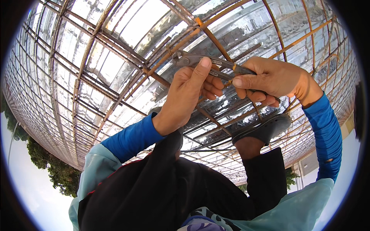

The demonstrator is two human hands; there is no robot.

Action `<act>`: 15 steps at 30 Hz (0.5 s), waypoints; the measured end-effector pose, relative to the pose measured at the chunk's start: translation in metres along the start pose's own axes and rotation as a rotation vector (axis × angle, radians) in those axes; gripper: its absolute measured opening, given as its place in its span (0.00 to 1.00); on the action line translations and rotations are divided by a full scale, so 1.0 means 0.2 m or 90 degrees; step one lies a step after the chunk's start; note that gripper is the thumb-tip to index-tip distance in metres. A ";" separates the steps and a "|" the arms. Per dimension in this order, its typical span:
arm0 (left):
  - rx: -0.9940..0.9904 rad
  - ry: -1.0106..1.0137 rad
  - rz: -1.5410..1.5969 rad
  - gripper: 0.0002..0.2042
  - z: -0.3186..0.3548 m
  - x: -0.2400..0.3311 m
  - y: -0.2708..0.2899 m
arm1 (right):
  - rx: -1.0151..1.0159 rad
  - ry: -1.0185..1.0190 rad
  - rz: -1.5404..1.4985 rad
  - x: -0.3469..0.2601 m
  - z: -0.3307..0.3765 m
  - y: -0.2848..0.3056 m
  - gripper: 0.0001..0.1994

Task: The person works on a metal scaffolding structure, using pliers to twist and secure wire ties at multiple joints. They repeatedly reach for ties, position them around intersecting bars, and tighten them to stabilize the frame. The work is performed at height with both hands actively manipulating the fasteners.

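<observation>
A pair of long-handled end-cutting pincers (227,76) lies across the middle of the view, with its jaws pointing left. My right hand (269,79) grips the two handles, which stand slightly apart. Close behind the jaws, my left hand (189,86) is closed about the tool, its thumb over the upper handle and its fingers curled beneath. The jaws are beside a rusty rebar (154,69), where a thin loop of tie wire (169,49) shows. Whether the jaws grip the wire is too small to tell.
A grid of rusty rebar (83,65) spreads all round over shiny silver sheeting (135,23). Short bar ends (246,52) jut near my hands. My foot in a dark clog (264,129) stands on the bars. Trees (50,165) show beyond the left edge.
</observation>
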State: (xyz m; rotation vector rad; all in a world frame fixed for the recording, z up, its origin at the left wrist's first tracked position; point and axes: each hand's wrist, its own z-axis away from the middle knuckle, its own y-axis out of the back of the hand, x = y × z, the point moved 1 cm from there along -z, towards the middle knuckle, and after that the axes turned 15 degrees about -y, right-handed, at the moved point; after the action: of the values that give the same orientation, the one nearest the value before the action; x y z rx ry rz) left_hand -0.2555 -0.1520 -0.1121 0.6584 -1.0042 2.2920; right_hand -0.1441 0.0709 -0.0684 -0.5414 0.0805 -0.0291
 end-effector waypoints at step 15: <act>0.104 -0.051 0.047 0.20 0.03 -0.03 0.02 | -0.517 0.207 -0.685 0.34 -0.48 -0.59 0.27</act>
State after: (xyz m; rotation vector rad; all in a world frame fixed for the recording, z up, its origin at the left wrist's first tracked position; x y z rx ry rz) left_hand -0.2530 -0.1608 -0.1148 0.7969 -0.8973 2.4477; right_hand -0.0842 -0.0827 -0.0933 -1.3383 0.1094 -1.1770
